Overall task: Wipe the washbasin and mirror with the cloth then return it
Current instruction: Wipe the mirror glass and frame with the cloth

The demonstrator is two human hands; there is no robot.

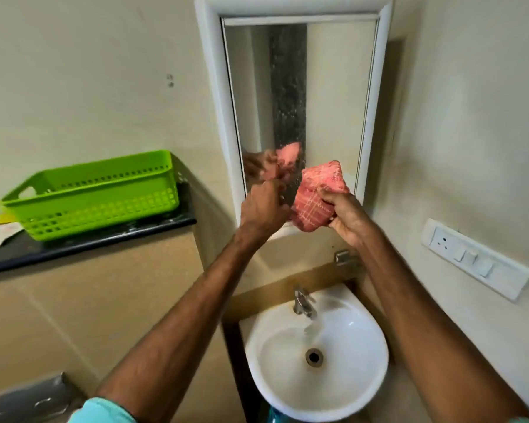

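A bunched pink checked cloth (315, 198) is held up in front of the lower part of the white-framed mirror (333, 96). My right hand (347, 218) grips the cloth's right side. My left hand (264, 209) is closed on its left edge. The mirror reflects the hands and the cloth. Below them sits the white washbasin (358, 377) with a chrome tap (303, 302) and a drain in the middle.
A green plastic basket (92, 193) stands on a black counter (74, 244) at the left, with papers beside it. A white switch panel (477, 257) is on the right wall. A grey dispenser (28, 401) shows at the bottom left.
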